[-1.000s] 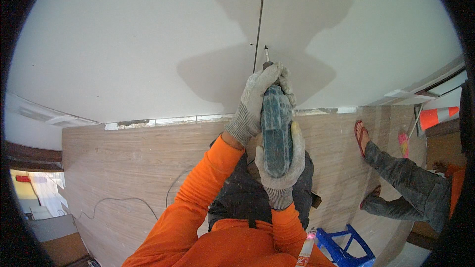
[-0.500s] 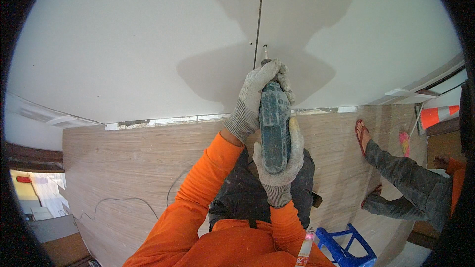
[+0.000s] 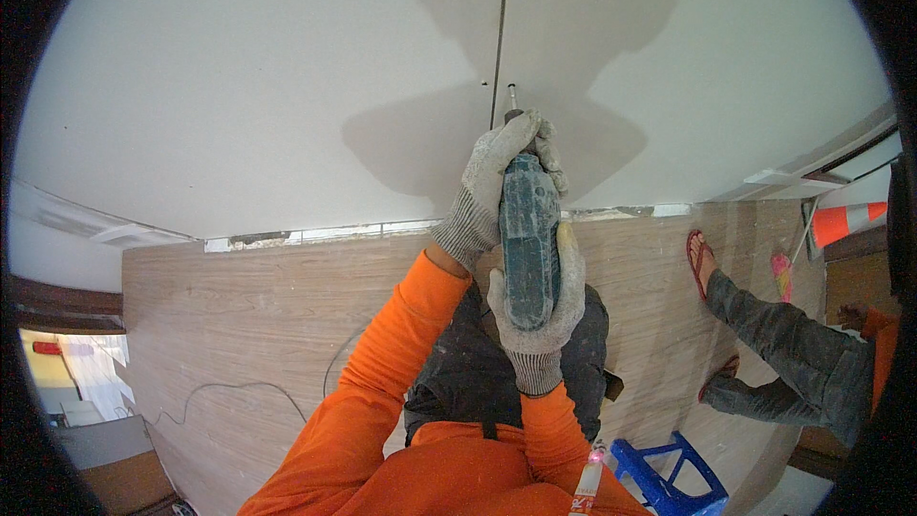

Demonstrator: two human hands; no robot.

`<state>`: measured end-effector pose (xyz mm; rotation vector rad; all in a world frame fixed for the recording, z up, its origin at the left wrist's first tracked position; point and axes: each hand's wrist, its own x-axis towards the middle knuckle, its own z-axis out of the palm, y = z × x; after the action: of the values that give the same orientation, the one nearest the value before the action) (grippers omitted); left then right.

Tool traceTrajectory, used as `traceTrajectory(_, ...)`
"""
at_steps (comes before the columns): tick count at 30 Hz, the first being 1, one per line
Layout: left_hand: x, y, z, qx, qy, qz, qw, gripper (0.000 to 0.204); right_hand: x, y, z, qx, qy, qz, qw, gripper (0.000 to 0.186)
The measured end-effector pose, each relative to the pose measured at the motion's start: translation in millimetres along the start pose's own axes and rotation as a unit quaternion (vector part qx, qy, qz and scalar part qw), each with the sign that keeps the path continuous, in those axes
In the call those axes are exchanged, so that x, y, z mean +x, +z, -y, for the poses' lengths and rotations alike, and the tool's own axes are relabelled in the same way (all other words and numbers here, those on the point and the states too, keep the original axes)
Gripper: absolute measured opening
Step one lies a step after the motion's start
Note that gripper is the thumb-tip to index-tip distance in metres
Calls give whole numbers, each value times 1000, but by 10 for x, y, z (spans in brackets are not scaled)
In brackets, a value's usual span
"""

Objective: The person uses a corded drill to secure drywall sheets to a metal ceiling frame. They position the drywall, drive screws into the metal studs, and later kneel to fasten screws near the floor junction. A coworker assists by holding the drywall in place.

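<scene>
A dusty blue-green power drill [image 3: 531,248] points away from me at the white wall board. Its thin bit [image 3: 513,96] meets the board at a dark spot just right of a vertical seam [image 3: 500,38]. My left hand [image 3: 497,161], in a grey knit glove, is wrapped round the drill's front end, by the dark chuck. Lower down, my right hand [image 3: 540,311], gloved too, cups the drill's rear, fingers along both sides. The drill's underside and its handle are hidden from view.
Wood-look floor [image 3: 229,306] meets the wall along a rough, broken strip. A dark cord [image 3: 234,384] lies to the left. At right are a blue plastic stool [image 3: 669,483], another person's sandalled foot [image 3: 702,263] and an orange-white cone [image 3: 845,223]. Cardboard [image 3: 119,468] is at lower left.
The drill and both my hands have shifted very slightly forward, toward the wall. My grip on it looks the same, and the other person's legs have not visibly moved.
</scene>
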<state>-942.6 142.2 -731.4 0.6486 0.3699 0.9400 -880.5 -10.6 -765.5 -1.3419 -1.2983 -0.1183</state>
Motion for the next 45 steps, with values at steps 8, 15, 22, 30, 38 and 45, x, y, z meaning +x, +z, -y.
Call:
traceTrajectory(8,-23,2,-24,13,7,-9,1000,36,-9,33,1,-18,-16,-11,1000,84)
traceTrajectory(15,-14,20,-36,-10,1,-5,1000,35,-6,39,2,-14,-10,-5,1000,84)
traceTrajectory(22,-9,34,-45,19,8,-8,1000,37,-12,59,-22,-20,-11,-17,1000,82)
traceTrajectory(30,28,75,-63,-23,-1,-1,1000,34,-9,-8,-24,-8,3,30,1000,88)
traceTrajectory(38,25,24,-61,14,-1,-10,1000,33,-41,8,-32,-10,11,25,1000,86)
traceTrajectory(45,48,30,-54,0,-12,-8,1000,32,29,-65,87,-2,83,60,995,84)
